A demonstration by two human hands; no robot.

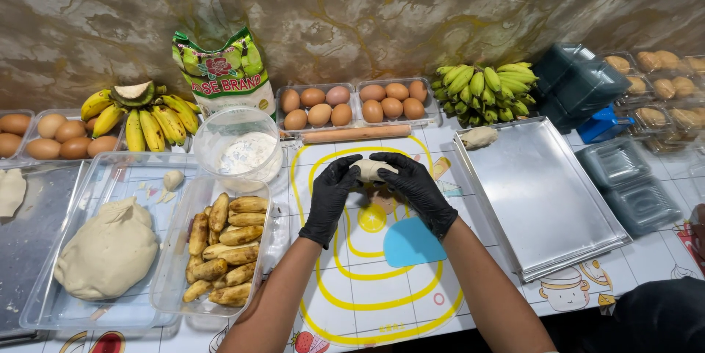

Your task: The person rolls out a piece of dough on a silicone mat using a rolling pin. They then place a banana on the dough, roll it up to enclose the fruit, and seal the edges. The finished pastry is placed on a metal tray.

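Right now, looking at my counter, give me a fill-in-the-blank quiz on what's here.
1. Both hands, the left hand and the right hand, wear ____ gloves.
2. Together they hold a small piece of ____.
3. The rolling pin lies in front of the trays of ____.
4. The metal tray on the right holds ____.

Missing words: black; dough; eggs; nothing.
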